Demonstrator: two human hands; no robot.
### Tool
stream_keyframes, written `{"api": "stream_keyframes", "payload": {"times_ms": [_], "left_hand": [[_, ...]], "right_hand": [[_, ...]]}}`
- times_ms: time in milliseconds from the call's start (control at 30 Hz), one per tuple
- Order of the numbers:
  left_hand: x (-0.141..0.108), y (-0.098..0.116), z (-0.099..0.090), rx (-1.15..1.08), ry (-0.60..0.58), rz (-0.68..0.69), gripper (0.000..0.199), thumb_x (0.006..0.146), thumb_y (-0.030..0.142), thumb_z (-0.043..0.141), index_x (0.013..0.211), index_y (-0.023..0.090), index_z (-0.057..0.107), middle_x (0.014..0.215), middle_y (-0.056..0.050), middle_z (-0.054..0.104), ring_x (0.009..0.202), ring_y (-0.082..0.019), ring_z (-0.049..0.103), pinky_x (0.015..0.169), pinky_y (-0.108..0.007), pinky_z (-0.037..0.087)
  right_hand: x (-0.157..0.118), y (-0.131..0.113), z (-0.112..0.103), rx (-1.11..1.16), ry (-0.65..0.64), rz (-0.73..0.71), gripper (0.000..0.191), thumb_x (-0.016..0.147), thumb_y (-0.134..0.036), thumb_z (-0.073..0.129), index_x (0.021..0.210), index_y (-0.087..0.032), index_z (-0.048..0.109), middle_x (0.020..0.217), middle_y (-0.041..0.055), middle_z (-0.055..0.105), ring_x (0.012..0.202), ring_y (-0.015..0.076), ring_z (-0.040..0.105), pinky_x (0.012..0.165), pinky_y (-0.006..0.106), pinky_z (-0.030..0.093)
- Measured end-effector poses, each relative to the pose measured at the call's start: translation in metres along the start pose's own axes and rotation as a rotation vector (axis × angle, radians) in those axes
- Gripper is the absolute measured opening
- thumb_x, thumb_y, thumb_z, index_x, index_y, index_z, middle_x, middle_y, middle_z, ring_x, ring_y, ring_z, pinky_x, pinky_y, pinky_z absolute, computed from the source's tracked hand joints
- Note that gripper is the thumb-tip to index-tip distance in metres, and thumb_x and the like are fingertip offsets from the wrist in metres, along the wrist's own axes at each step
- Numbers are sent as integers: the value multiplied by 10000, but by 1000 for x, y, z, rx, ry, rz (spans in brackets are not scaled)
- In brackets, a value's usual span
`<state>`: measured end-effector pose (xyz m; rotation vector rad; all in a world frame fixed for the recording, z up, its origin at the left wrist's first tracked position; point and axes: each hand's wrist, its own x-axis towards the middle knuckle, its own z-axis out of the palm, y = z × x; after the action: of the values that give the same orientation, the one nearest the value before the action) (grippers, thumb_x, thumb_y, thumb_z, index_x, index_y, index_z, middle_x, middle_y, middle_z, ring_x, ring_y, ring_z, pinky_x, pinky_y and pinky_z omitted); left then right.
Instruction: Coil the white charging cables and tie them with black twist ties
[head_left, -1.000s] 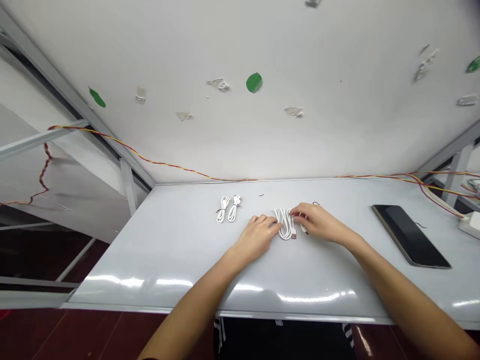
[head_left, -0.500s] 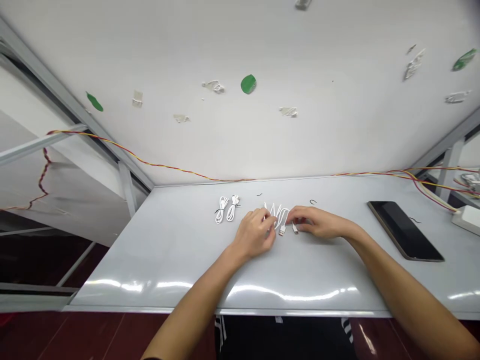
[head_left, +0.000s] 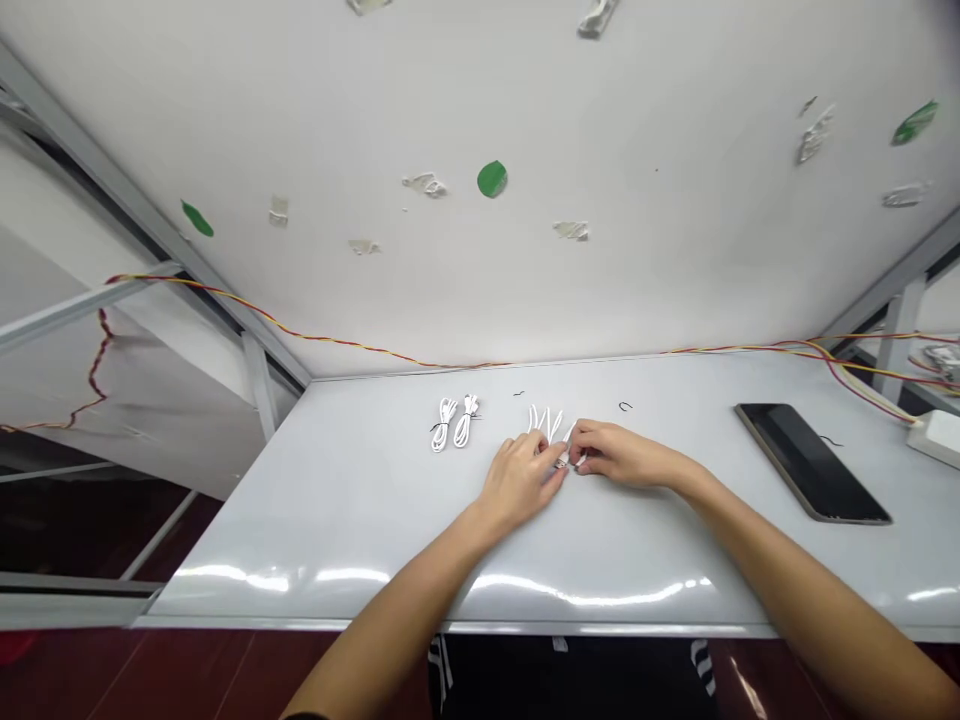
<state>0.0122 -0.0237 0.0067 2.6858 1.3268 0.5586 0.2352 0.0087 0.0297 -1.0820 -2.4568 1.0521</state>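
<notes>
The left hand [head_left: 517, 482] and the right hand [head_left: 621, 456] are close together in the middle of the tabletop [head_left: 360, 530]. Their fingers almost meet over a loose white cable [head_left: 546, 424]. The right hand's fingers pinch the cable near its plug. The left hand's fingers are curled and touch the cable too, but I cannot tell if they grip it. The cable lies in long loops on the tabletop, and its ends are under the fingers.

Just left of the left hand are two tied white cable bundles [head_left: 454, 422], side by side. Far to the right, a black tablet [head_left: 806, 464] lies flat and a little slanted. A white box [head_left: 937, 438] sits at the right edge, with red and yellow wires [head_left: 862, 358] going to it.

Both arms reach in over the front edge of the tabletop. Any words on the plugs are too small to read.
</notes>
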Motion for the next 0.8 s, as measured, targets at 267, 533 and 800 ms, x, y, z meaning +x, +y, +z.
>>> {"api": "stream_keyframes", "payload": {"times_ms": [267, 533, 800], "left_hand": [[4, 3, 2, 30, -38, -81, 236, 945, 399, 539, 1018, 240, 697, 1017, -50, 601, 885, -186, 585, 744, -318, 462], [4, -5, -4, 176, 7, -45, 219, 972, 135, 409, 1007, 172, 622, 921, -65, 624, 814, -186, 608, 725, -309, 477], [1, 0, -8, 24, -5, 24, 279, 913, 458, 568, 918, 203, 681, 952, -66, 630, 785, -184, 615, 695, -314, 498]], "right_hand": [[2, -2, 0, 68, 57, 6, 156, 926, -277, 495, 875, -220, 631, 813, 15, 642, 714, 161, 545, 659, 289, 426], [6, -10, 6, 90, 281, 38, 242, 962, -371, 454, 987, -232, 651, 875, 27, 691, 763, 180, 587, 657, 294, 435], [7, -14, 11, 74, 263, 10, 288, 974, -389, 443, 982, -228, 682, 920, 44, 711, 789, 188, 610, 686, 311, 455]]}}
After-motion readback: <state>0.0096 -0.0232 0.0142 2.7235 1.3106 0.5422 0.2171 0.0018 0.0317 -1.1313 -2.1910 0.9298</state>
